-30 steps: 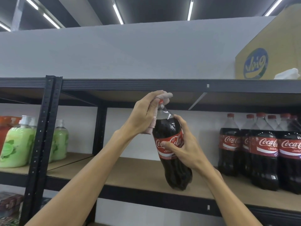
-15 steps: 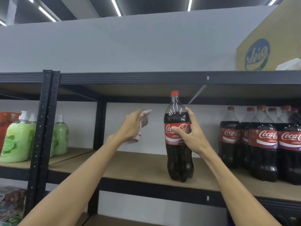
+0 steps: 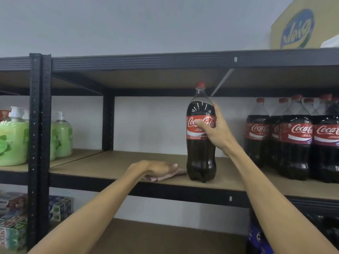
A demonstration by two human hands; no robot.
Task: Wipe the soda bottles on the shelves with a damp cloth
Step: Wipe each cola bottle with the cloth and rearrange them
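Locate the soda bottle (image 3: 200, 136) standing upright on the middle shelf (image 3: 110, 167), base near the front edge, well apart from the bottle group (image 3: 295, 140) at the right. Observe the right hand (image 3: 214, 131) gripping it at the red label, thumb across the front, fingers round the far side. Observe the left hand (image 3: 156, 168) lying flat, fingers straight, pressing the pink cloth (image 3: 165, 176) onto the shelf board just beside the bottle base. Contact between cloth corner and base: not discernible. No wiping contact with any bottle at present.

Progress, by judgement only:
- Held bottle: impossible to confirm as wiped or unwiped from its surface.
- Bottle group at the right: packed in rows, touched by neither hand; treat as outstanding.
- Overall: expect most of the wiping yet to be done.

Disregard the green soap bottles (image 3: 12, 138) at the left and the cardboard box (image 3: 297, 30) on top.
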